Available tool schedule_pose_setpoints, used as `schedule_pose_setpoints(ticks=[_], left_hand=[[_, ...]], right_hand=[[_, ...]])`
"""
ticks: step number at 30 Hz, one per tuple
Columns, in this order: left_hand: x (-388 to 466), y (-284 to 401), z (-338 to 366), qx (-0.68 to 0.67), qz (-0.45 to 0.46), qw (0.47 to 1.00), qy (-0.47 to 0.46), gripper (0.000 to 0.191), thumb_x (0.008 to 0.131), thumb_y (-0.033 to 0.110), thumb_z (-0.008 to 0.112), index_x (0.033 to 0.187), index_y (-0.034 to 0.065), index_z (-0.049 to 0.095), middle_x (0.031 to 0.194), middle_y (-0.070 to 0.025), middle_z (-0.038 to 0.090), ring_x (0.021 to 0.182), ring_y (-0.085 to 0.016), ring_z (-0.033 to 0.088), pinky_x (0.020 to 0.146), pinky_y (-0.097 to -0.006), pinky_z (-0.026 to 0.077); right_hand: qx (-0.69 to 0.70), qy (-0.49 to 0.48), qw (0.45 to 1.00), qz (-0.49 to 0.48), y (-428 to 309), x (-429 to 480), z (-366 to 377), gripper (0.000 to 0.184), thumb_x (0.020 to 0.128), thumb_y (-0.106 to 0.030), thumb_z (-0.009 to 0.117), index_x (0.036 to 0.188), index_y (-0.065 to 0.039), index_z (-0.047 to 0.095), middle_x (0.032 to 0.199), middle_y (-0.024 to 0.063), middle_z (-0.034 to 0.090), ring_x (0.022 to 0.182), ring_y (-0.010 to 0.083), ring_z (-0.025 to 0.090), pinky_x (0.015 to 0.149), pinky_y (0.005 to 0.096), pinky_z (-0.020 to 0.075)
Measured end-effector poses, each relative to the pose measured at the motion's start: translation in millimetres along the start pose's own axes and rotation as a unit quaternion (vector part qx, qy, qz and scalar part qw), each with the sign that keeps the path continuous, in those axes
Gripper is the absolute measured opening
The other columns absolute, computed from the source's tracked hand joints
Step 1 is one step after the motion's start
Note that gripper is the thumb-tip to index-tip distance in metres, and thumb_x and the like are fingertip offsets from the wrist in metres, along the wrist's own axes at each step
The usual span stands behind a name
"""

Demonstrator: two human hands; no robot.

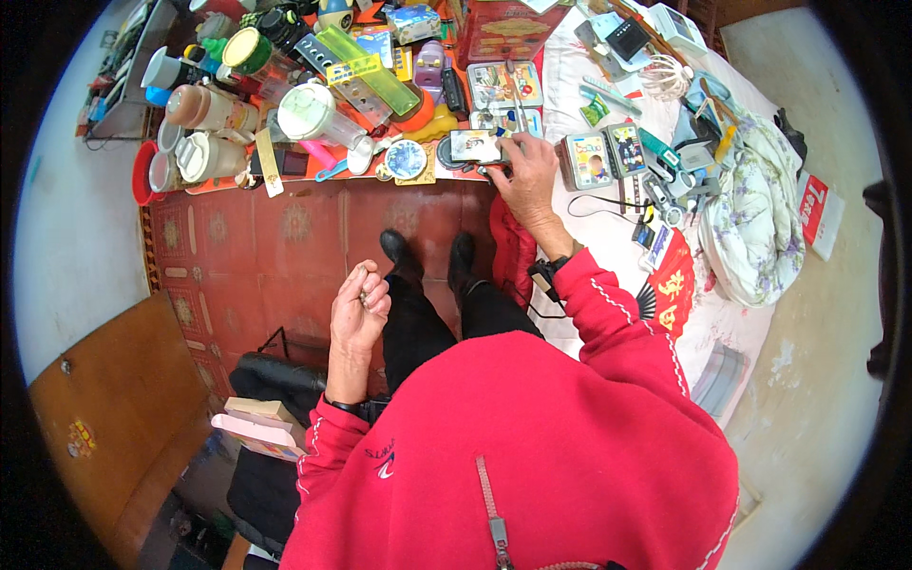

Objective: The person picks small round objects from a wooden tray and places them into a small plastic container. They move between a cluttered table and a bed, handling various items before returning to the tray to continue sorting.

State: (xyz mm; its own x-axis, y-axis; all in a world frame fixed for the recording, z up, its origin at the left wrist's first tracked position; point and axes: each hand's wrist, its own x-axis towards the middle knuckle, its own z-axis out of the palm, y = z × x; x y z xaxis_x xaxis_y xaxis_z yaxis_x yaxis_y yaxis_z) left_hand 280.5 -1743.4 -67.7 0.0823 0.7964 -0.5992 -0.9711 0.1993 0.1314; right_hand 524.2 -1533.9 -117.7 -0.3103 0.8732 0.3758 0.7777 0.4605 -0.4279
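Note:
My left hand [361,306] is raised over the floor with its fingers curled around some small items; what they are is too small to tell. My right hand [526,171] reaches to the table's front edge, its thumb and fingers on the side of a small flat case with a picture on its lid [476,146]. Left of that case lie a round dark lid and a round blue-and-white patterned disc [406,159]. Behind my right hand are printed tins [506,84]. To its right, a pair of printed tins [588,161] rests on the pale cloth.
Jars and bottles crowd the table's left side, among them a white-lidded jar [306,110] and a red bowl [144,173]. A red hand fan [673,285], a flowered cloth [755,214] and tools lie at right. A black chair [278,377] stands at lower left.

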Motion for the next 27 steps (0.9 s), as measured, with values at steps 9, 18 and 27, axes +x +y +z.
schedule_pose_setpoints(ticks=[9, 18, 27], left_hand=[[-7, -2, -9, -0.02, 0.011, 1.0, 0.017, 0.021, 0.101, 0.017, 0.037, 0.098, 0.0016, 0.051, 0.071, -0.0006, 0.039, 0.057, -0.009, 0.037, 0.048, -0.0208, 0.033], [-7, 1, -10, -0.022, 0.003, 1.0, 0.019, 0.021, 0.1, 0.017, 0.037, 0.098, 0.0017, 0.052, 0.071, -0.0003, 0.039, 0.056, -0.01, 0.037, 0.047, -0.021, 0.033], [0, 4, -6, -0.016, -0.004, 1.0, 0.023, 0.017, 0.099, 0.016, 0.04, 0.099, 0.0026, 0.052, 0.07, 0.0, 0.04, 0.057, -0.009, 0.038, 0.047, -0.0203, 0.033]], right_hand=[[-0.045, -0.092, 0.991, -0.09, -16, 23, 30, 0.056, 0.062, -0.014, 0.075, 0.114, -0.012, 0.054, 0.114, 0.0043, 0.053, 0.108, 0.0272, 0.045, 0.088, 0.0438, 0.0333], [-0.047, -0.097, 0.989, -0.102, -4, 21, 34, 0.049, 0.064, -0.011, 0.07, 0.11, -0.012, 0.055, 0.113, 0.0014, 0.054, 0.108, 0.0255, 0.046, 0.087, 0.0433, 0.0339], [0.022, -0.051, 0.996, -0.066, -4, 22, 16, 0.051, 0.065, -0.014, 0.072, 0.114, -0.009, 0.055, 0.12, 0.0084, 0.052, 0.113, 0.0281, 0.044, 0.088, 0.045, 0.0324]])
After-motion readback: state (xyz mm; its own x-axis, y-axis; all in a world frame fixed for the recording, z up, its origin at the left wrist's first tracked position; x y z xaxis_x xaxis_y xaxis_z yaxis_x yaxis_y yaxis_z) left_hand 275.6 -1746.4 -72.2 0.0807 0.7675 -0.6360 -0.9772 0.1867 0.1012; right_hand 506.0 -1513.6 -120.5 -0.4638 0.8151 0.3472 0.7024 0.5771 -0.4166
